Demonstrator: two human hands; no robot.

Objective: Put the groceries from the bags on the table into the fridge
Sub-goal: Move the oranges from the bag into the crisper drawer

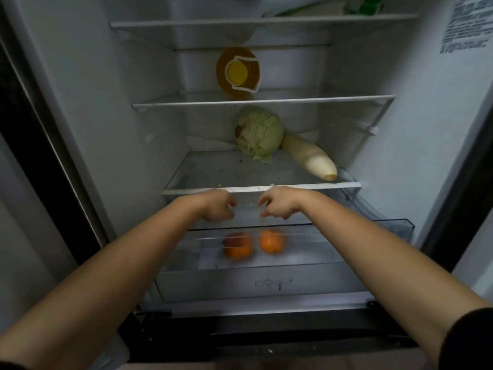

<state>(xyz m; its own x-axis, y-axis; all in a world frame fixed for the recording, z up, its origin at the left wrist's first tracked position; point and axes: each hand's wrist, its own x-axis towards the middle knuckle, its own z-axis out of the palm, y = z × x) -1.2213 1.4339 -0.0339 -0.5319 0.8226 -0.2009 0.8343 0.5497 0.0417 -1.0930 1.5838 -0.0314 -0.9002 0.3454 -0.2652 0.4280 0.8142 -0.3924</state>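
Fridge (80, 102) is open, cam looks straight in. L to R: left hand (217, 206) reaches in just under the lower shelf (261, 188), fingers loosely curled, nothing visible in it. Above it, on the middle shelf (266, 101), a bottle (237, 72) w/ yellow cap. Below the hand, in the clear drawer (397, 225), which is pulled out, lies the left orange (238, 245). The right orange (272, 241) is just beside it, prob. not touching. Cabbage (260, 133) sits on the lower shelf, white radish (309, 156) up against its right side. Right hand (280, 205) mirrors the left: near it, a small gap btwn the fingertips, loose curl, empty as far as seen. Can't tell if either hand touches a clear plastic edge there. Top right, a green pack (370, 5), partly cut off.

Progress, my read: several items are in, i.e. oranges in the drawer, veg on the shelf, poss. the bottle too. Which came from the bags can't be told. Bags + table are out of view, so what's left is unknown. Drawer needs pushing in, and the door shut at the end.
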